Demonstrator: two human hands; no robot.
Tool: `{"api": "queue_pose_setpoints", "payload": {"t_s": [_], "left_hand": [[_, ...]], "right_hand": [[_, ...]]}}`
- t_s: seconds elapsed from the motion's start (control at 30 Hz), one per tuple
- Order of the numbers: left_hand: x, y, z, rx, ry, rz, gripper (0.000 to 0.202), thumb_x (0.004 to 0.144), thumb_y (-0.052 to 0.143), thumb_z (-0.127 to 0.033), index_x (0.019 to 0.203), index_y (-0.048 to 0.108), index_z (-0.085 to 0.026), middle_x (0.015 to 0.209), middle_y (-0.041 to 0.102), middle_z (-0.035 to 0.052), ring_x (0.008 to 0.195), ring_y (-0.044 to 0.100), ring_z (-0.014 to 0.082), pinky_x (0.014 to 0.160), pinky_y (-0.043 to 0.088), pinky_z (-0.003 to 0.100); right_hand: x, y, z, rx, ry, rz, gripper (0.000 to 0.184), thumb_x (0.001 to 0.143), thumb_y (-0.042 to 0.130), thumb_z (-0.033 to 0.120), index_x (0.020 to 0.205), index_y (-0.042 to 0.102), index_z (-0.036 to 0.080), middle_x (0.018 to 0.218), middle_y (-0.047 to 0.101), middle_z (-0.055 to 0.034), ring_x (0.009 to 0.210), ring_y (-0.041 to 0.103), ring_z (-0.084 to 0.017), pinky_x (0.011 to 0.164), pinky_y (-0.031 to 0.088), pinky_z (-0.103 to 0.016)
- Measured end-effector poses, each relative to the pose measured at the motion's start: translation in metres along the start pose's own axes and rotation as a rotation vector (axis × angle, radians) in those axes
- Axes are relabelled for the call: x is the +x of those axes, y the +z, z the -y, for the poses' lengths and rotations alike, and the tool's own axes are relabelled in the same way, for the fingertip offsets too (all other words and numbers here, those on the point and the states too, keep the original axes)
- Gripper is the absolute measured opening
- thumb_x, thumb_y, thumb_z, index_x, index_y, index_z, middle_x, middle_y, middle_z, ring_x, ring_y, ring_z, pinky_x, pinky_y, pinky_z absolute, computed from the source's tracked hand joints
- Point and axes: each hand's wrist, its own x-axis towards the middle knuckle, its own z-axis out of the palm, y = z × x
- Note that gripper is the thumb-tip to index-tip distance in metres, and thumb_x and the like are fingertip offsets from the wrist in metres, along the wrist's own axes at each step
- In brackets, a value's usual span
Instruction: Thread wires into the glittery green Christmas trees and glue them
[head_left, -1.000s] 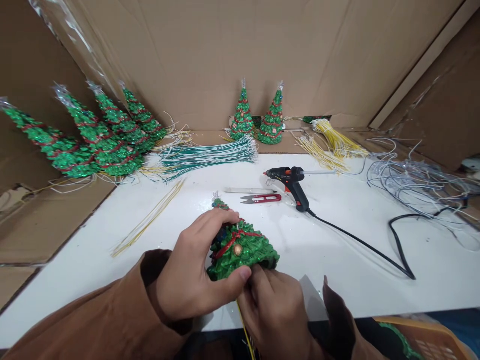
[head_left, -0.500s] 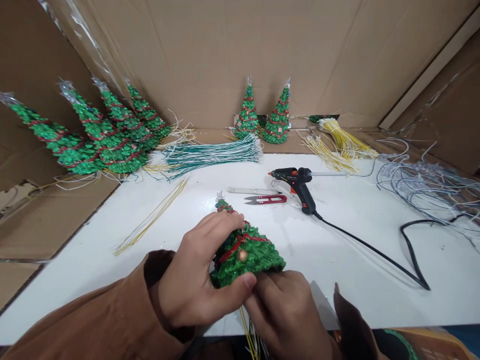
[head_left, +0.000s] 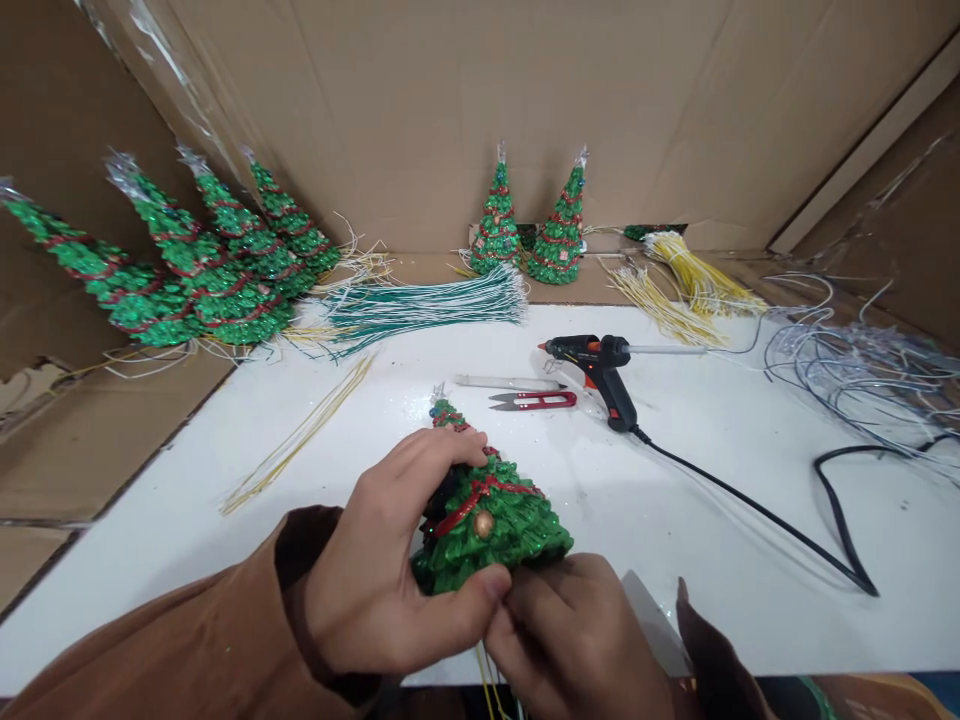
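A small green Christmas tree figurine (head_left: 510,510) with red garlands and a gold ball lies tilted above the table's front edge, its star tip pointing away from me. Around its left side wraps my left hand (head_left: 405,560), thumb across the lower rim. My right hand (head_left: 577,630) is closed at the underside of the tree's base, its fingertips hidden there. Yellow and white wires (head_left: 489,685) hang down below the base between my hands. Whether the right fingers pinch these wires cannot be seen.
A black hot glue gun (head_left: 592,365) with its cable lies right of centre, near red thread snips (head_left: 536,400) and a white pen (head_left: 510,382). Green-white wires (head_left: 427,312) and yellow wires (head_left: 705,280) lie behind. Several finished trees (head_left: 232,280) stand along the cardboard walls.
Both hands and the tree stay almost in place; the right hand has shifted slightly down at the base. The view has moved a little.
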Motion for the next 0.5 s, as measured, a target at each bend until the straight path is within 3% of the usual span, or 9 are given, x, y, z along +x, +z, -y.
{"api": "queue_pose_setpoints", "payload": {"t_s": [0.17,0.33,0.5], "left_hand": [[-0.001,0.001,0.0,-0.021,-0.026,-0.005,0.049,0.069,0.061,-0.037,0.115,0.048,-0.024,0.114,0.06,0.0062,0.108,0.057,0.0246,0.096,0.044,0.039],[-0.002,0.001,0.0,-0.046,-0.022,-0.031,0.051,0.067,0.062,-0.042,0.113,0.049,-0.022,0.111,0.062,0.008,0.103,0.059,0.0248,0.089,0.048,0.039],[0.006,-0.001,0.004,-0.058,-0.059,0.016,0.052,0.066,0.062,-0.042,0.112,0.051,-0.02,0.111,0.062,0.0099,0.101,0.06,0.0254,0.088,0.049,0.04]], "right_hand": [[-0.004,-0.002,0.002,-0.021,-0.047,0.019,0.042,0.094,0.038,0.016,0.054,0.052,0.017,0.044,0.053,0.0022,0.038,0.048,-0.01,0.043,0.028,-0.028],[-0.02,-0.025,-0.002,-0.098,-0.031,0.006,0.048,0.096,0.039,0.023,0.048,0.044,0.019,0.039,0.046,0.0045,0.034,0.042,-0.008,0.041,0.029,-0.027],[-0.042,-0.049,-0.023,-0.081,0.15,0.137,0.045,0.095,0.042,0.029,0.052,0.044,0.019,0.042,0.045,0.0046,0.036,0.045,-0.007,0.04,0.035,-0.02]]}}
